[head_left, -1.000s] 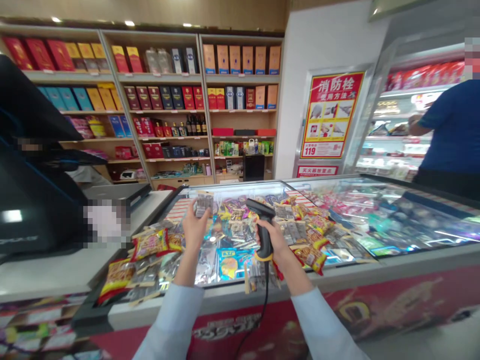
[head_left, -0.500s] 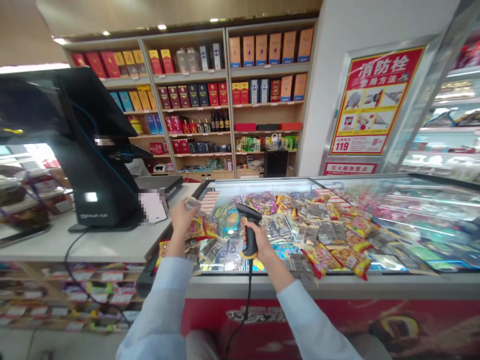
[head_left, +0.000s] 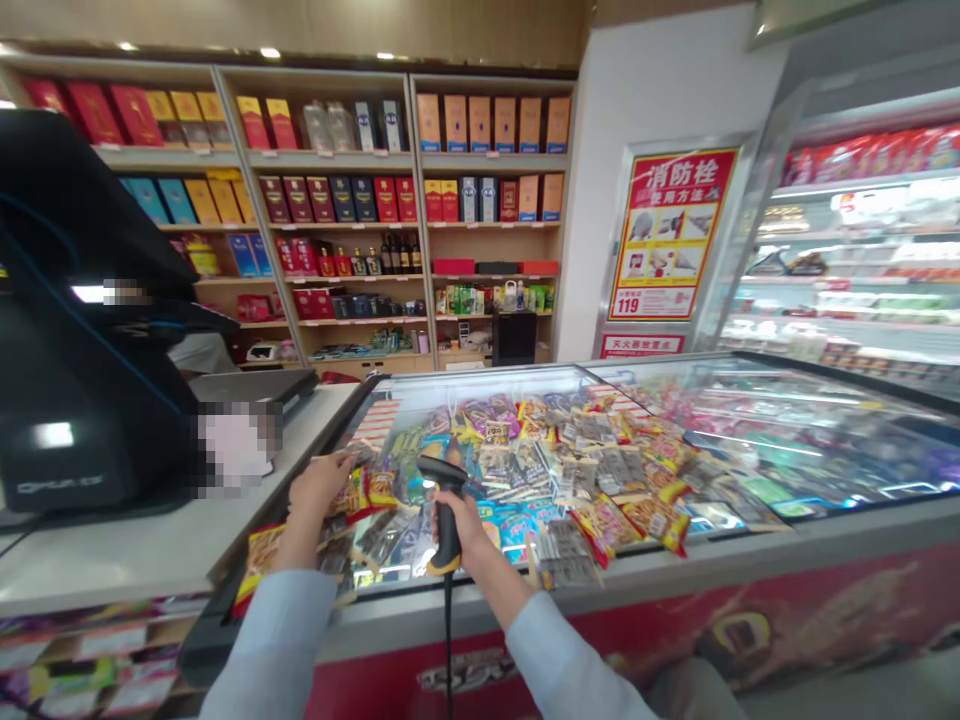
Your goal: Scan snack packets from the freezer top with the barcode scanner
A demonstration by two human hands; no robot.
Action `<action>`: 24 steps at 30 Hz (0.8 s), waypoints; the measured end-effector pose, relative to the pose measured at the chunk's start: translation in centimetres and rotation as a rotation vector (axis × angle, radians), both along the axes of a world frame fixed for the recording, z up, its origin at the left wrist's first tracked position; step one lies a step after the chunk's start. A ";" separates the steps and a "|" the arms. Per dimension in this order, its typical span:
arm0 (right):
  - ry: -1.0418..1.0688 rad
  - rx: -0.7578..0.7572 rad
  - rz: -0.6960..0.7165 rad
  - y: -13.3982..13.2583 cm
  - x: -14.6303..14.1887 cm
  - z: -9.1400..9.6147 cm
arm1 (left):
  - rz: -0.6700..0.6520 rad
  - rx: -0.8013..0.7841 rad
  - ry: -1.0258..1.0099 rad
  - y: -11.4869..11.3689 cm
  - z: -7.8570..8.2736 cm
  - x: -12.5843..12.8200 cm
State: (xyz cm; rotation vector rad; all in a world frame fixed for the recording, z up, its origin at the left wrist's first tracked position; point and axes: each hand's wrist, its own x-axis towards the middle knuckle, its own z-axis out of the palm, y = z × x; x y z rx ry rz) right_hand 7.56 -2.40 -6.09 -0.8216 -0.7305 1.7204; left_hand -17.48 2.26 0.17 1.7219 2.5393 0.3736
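My right hand [head_left: 466,530] is wrapped round the handle of a black barcode scanner [head_left: 448,540] with yellow trim, its head tilted to the left and its cable hanging down. At the left end of the glass-topped freezer, my left hand [head_left: 315,492] pinches a small greyish clear packet [head_left: 363,455], which is partly hidden by the fingers. Red-and-yellow snack packets [head_left: 373,489] lie just right of that hand, and another such packet [head_left: 259,560] lies beside my left wrist. Many more packets are spread across the glass, including grey clear ones [head_left: 566,553] right of the scanner.
To the left, a black checkout terminal [head_left: 82,400] stands on a white counter [head_left: 135,555], with a blurred-out pale object [head_left: 236,445] beside it. Shelves of boxes and bottles [head_left: 337,200] line the back wall. A lit display fridge [head_left: 862,260] stands at the right.
The view has turned to the right, so everything sits further left. My left hand has lowered with the greyish packet towards the packets on the glass. My right hand still grips the scanner.
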 end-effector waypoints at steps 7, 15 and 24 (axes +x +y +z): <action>0.022 -0.005 0.027 -0.2 -0.2 0.4 | -0.007 -0.016 -0.012 0.1 -0.2 -0.7; 0.095 0.066 0.056 -2.9 3.9 5.3 | 0.074 0.209 0.182 -1.8 2.3 1.5; 0.031 0.291 -0.216 -3.1 14.9 10.9 | -0.167 0.520 0.189 -1.4 8.1 14.1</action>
